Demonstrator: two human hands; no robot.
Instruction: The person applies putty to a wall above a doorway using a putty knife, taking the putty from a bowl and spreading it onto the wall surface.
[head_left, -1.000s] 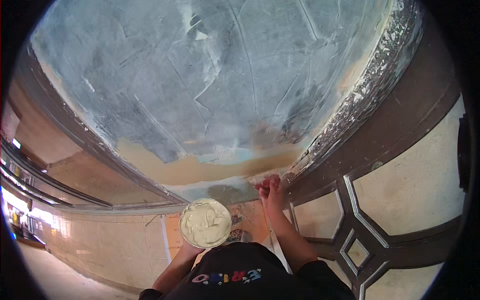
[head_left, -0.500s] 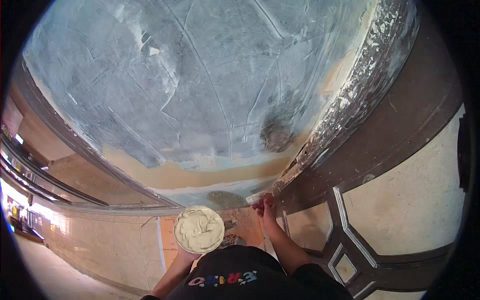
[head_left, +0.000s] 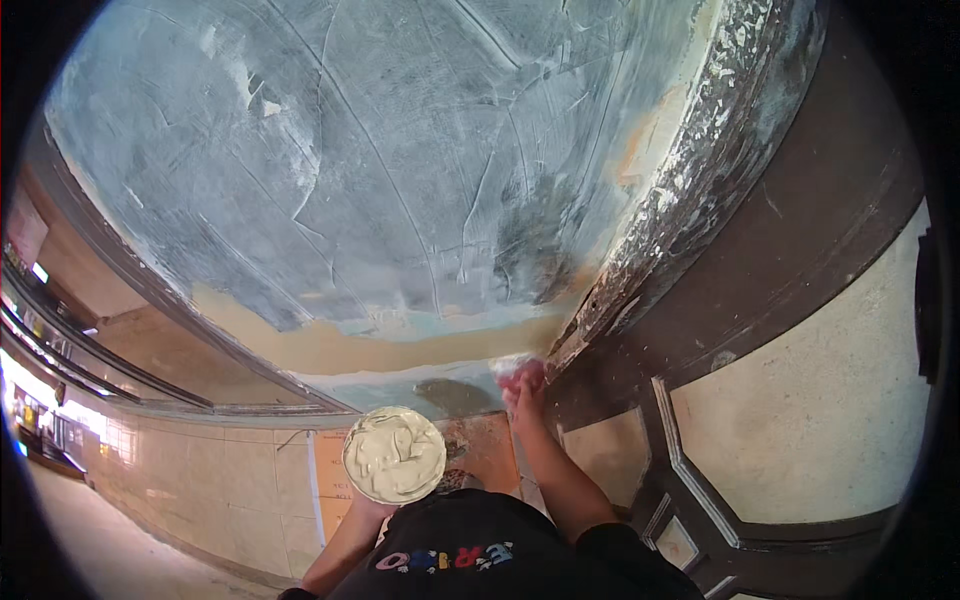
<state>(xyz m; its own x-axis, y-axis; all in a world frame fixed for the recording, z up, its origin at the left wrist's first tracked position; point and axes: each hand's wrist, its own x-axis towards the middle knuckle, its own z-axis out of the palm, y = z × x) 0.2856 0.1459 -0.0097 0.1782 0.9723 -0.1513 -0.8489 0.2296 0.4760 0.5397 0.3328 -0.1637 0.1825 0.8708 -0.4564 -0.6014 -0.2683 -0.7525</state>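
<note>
A round tub of thick cream-coloured putty [head_left: 394, 455] rests in my left hand [head_left: 374, 508], whose fingers are mostly hidden beneath it. The putty's surface is ridged and swirled. My right hand [head_left: 525, 385] is closed round what looks like a putty knife [head_left: 508, 366], smeared by motion, with a whitish edge. It is at the lower right of the patchy blue-grey wall [head_left: 400, 170], close to the corner with the dark wooden frame. A tan band [head_left: 400, 350] crosses the wall's lower part, and a darker grey patch [head_left: 450, 393] lies just left of the knife.
To the right stands dark wooden panelling [head_left: 720, 280] with pale inset panels [head_left: 800, 400]. Its flaking edge post [head_left: 690, 180] runs up beside the wall. An orange-brown board [head_left: 490, 450] lies below by my feet. Beige tiles [head_left: 200, 465] extend at the lower left.
My right hand has risen with the putty knife along the wall's lower right corner. The tub has stayed nearly in place, and the view has shifted slightly.
</note>
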